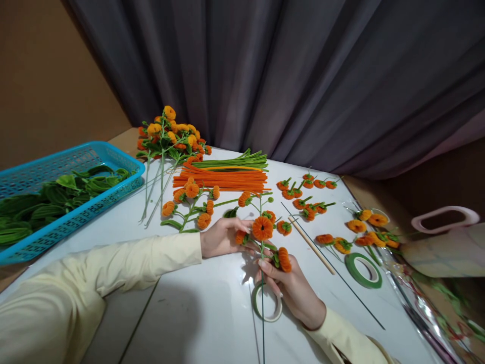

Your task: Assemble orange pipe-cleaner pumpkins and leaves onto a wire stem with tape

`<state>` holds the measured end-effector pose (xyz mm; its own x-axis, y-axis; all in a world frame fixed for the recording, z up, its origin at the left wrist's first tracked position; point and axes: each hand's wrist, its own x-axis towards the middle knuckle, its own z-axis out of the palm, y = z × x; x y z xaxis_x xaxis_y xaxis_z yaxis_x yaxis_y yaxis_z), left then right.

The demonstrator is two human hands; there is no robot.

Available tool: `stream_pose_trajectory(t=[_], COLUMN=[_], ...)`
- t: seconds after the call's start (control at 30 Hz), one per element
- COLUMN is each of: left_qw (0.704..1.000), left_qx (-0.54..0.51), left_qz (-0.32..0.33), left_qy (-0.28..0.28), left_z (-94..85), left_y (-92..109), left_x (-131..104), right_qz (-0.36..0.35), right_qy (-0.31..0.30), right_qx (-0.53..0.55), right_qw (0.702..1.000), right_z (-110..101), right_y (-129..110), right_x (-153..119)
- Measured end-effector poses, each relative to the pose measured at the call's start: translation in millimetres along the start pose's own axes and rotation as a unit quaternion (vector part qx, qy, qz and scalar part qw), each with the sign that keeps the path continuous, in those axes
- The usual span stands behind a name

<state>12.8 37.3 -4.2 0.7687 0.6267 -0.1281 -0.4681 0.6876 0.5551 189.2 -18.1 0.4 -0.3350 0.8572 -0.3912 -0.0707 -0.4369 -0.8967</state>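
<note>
Near the middle of the table, my left hand (223,236) has its fingers closed round the green stem of an orange flower spray (262,228), just beside its blooms. Lower on the same stem, my right hand (299,290) pinches it between thumb and fingers, with one orange bloom (284,260) beside the thumb. The long dark wire of the stem runs down toward the front edge. A roll of green tape (279,309) hangs or rests just below my right fingers; whether they grip it is hard to tell.
A blue basket (94,206) of green leaves stands left. Finished flowers (170,134), green stems (235,161) and orange stems (223,178) lie behind. Loose blooms (308,210), a wooden stick (312,246), another tape roll (350,268) and a pale container (447,250) are right.
</note>
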Motion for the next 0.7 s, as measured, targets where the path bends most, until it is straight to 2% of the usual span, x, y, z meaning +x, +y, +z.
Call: stream_pose_trajectory(t=[0.23,0.33,0.4,0.43,0.57,0.63,0.7], left_qw=[0.992,0.978,0.95,0.933,0.86,0.841,0.837], left_qx=[0.116,0.185,0.272,0.322,0.47,0.491,0.491], left_qz=[0.007,-0.056,-0.085,-0.073,0.054,0.094,0.11], left_qy=[0.041,0.084,0.125,0.143,0.193,0.207,0.216], left_z=[12.9,17.1,23.9,29.2,56.8,67.9,73.4], left_y=[-4,-5,-2,0,6,6,1], left_x=[-3,-7,-12,-14,-23,-23,-19], right_qz=[-0.022,-0.072,-0.105,-0.118,-0.152,-0.143,-0.119], right_qy=[0.021,0.047,0.072,0.087,0.125,0.123,0.116], right_qx=[0.023,-0.016,-0.061,-0.082,-0.133,-0.143,-0.145], right_qw=[0.999,0.996,0.99,0.986,0.971,0.972,0.975], right_z=[0,-2,-3,-3,-1,0,1], right_y=[-3,-11,-20,-25,-43,-47,-47], right_x=[-2,-5,-10,-13,-22,-25,-25])
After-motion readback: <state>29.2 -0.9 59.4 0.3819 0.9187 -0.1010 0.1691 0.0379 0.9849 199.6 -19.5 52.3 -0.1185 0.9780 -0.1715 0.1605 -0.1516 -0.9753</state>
